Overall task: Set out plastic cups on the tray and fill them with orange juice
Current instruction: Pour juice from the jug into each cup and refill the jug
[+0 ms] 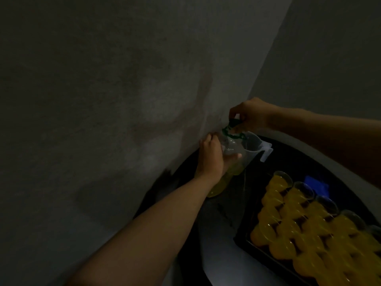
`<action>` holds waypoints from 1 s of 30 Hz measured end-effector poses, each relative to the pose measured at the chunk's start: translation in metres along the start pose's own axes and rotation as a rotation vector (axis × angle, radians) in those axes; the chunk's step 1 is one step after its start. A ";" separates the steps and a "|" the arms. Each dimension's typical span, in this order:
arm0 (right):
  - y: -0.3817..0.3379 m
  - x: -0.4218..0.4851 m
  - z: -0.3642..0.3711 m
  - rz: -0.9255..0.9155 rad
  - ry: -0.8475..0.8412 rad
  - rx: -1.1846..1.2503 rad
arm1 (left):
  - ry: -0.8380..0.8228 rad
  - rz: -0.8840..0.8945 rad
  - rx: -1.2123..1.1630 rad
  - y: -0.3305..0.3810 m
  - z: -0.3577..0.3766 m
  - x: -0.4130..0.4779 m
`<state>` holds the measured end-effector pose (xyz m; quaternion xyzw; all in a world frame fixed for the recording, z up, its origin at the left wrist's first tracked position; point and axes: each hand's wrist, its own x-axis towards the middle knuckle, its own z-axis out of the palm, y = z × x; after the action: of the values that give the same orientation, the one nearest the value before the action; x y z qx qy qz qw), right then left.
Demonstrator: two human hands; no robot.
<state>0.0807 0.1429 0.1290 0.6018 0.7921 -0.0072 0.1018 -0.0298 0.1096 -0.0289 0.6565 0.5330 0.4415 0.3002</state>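
Clear plastic, half full of yellow-orange juice: the juice bottle [231, 148] stands just right of centre, leaning toward 1 o'clock. The left hand [210, 157] is wrapped round its shoulder, and the right hand [251, 114] pinches the dark green cap [234, 121] at its mouth. I cannot tell whether the cap is coming off or going on.

The soft bottle wall is the main risk. With the cap loose, a hard squeeze from the left hand could push juice out of the neck. The measuring jug [254, 145] touches or nearly touches the bottle at its 2 o'clock side, so a jerk on the cap could knock it over. The dim light also makes fill levels hard to judge.

At 4 to 5 o'clock the black tray [241, 237] holds rows of plastic cups [309, 219], nearly all showing orange. It sits on a dark round tabletop [222, 213], with a small blue object [316, 184] just beyond it. A bare grey wall [103, 100] fills the view from 7 to 1 o'clock.
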 end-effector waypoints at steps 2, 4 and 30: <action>-0.001 0.000 -0.002 -0.009 -0.026 0.007 | -0.003 -0.002 -0.005 0.000 -0.001 -0.001; 0.000 0.000 -0.004 -0.043 -0.042 0.013 | -0.002 0.000 -0.005 -0.001 -0.001 -0.001; 0.002 0.006 -0.014 -0.083 -0.057 0.065 | -0.011 -0.015 -0.004 0.001 -0.005 -0.003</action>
<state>0.0788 0.1513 0.1415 0.5711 0.8124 -0.0546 0.1045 -0.0337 0.1064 -0.0265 0.6545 0.5351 0.4366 0.3077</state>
